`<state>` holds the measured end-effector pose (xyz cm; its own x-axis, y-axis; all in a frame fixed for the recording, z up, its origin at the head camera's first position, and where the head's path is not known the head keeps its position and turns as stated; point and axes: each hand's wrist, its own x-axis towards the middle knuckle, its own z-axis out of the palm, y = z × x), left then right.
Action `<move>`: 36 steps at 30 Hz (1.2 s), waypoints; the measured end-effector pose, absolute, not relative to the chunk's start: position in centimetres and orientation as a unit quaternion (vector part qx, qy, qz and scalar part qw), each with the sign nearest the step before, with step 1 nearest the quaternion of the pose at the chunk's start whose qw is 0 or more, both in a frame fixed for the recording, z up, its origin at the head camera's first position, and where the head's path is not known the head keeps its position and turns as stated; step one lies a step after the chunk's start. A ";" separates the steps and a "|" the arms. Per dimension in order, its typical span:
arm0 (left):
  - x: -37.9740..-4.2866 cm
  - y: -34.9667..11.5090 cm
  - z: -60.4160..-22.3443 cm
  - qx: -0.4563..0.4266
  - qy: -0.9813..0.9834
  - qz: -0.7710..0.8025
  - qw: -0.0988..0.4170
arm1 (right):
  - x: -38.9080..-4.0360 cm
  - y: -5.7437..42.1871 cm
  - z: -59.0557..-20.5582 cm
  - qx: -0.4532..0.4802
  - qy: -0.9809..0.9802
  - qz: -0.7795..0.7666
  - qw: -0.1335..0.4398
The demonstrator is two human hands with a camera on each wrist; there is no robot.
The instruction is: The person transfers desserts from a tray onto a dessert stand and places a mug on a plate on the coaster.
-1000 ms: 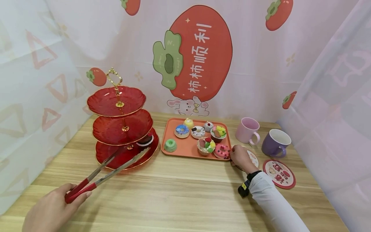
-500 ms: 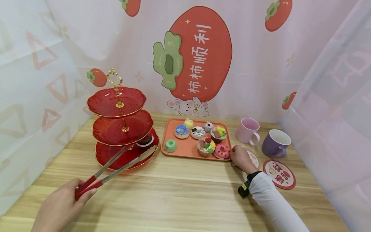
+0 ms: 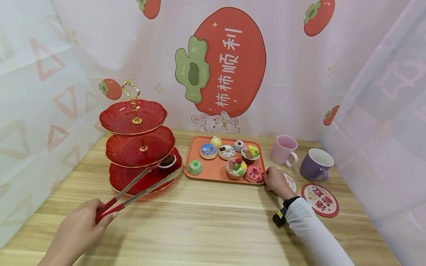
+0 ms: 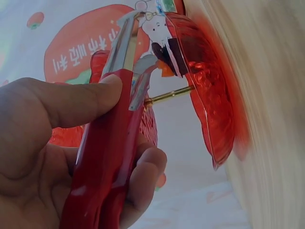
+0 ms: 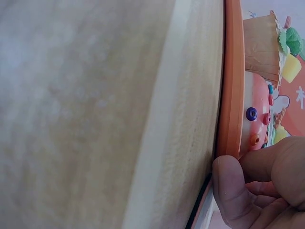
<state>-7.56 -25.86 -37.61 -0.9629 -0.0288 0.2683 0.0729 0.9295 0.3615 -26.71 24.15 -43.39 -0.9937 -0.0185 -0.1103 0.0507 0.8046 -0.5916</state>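
Note:
My left hand (image 3: 78,225) grips the red handles of metal tongs (image 3: 143,193). Their arms are spread at the three-tier red cake stand (image 3: 131,147). A dark chocolate cupcake (image 3: 167,162) with a white band sits on the stand's bottom plate. One tong tip runs under the middle plate, left of the cupcake; the other is in front of it, over the plate's edge. My right hand (image 3: 277,183) pinches the front right corner of an orange tray (image 3: 213,168). In the right wrist view, thumb and finger lie at the tray's rim, beside a pink doughnut (image 5: 258,112).
The tray carries several toy sweets, including a blue doughnut (image 3: 208,151), a green cake (image 3: 195,167) and a fruit cup (image 3: 236,169). A pink mug (image 3: 283,149) and purple mug (image 3: 315,166) stand to the right. A round coaster (image 3: 321,199) lies in front of them.
My left hand and the tongs have moved right and slightly forward. The tong tips now lie closer about the cupcake. My right hand stays at the tray's corner.

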 end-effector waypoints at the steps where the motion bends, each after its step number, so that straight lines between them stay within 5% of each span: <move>1: -7.7 -25.7 -37.6 -0.014 -0.972 -0.187 0.139 | -26.7 24.2 -43.4 0.010 0.948 -0.313 0.055; 36: -13.4 -21.2 -38.2 -0.095 -0.965 -0.204 0.133 | -26.4 23.8 -43.1 0.007 0.950 -0.309 0.051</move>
<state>-13.40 -21.23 -38.24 -0.9469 0.1287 0.2947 0.2371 0.8986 0.3692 -26.36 23.83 -43.09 -0.9947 -0.0186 -0.1009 0.0443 0.8090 -0.5861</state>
